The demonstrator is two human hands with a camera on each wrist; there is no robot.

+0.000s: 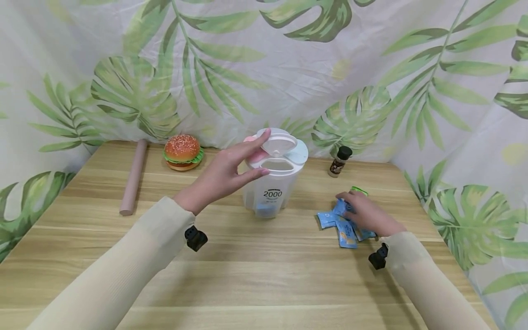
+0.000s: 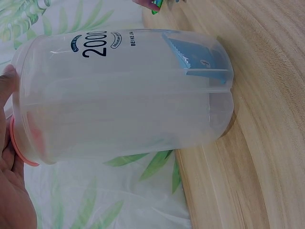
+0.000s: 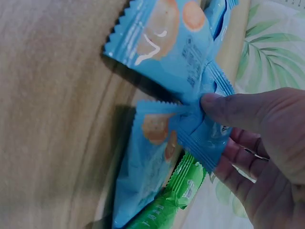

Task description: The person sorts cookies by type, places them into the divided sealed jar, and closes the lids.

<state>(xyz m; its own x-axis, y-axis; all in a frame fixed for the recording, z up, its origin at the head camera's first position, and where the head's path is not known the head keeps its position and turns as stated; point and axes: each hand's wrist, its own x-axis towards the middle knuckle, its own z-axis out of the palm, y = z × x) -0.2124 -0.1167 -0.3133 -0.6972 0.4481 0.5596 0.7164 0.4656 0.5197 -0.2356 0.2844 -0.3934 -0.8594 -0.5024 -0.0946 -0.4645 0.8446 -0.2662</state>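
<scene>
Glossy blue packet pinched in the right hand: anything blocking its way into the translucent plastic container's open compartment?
Nothing visible stands between the packet and the container; the left hand has its thumb at the open compartment's left edge.

Blue packets [image 1: 347, 234] with orange prints [image 3: 193, 16] and a green packet [image 3: 187, 183] lie toward the right edge of the wood-grained table [image 1: 255, 279], the clear container [image 1: 287, 190] carries black lettering [image 1: 272, 194], and green leaves [image 1: 350, 117] pattern the white curtain [image 1: 288, 78].

Site: cloth-walled enclosure; wider premises undetermined. Leaf-print cloth [image 1: 297, 78] hangs beyond left hand [image 1: 220, 173] and right hand [image 1: 370, 213]; wood-grain bench [image 1: 247, 284] beneath both.
</scene>
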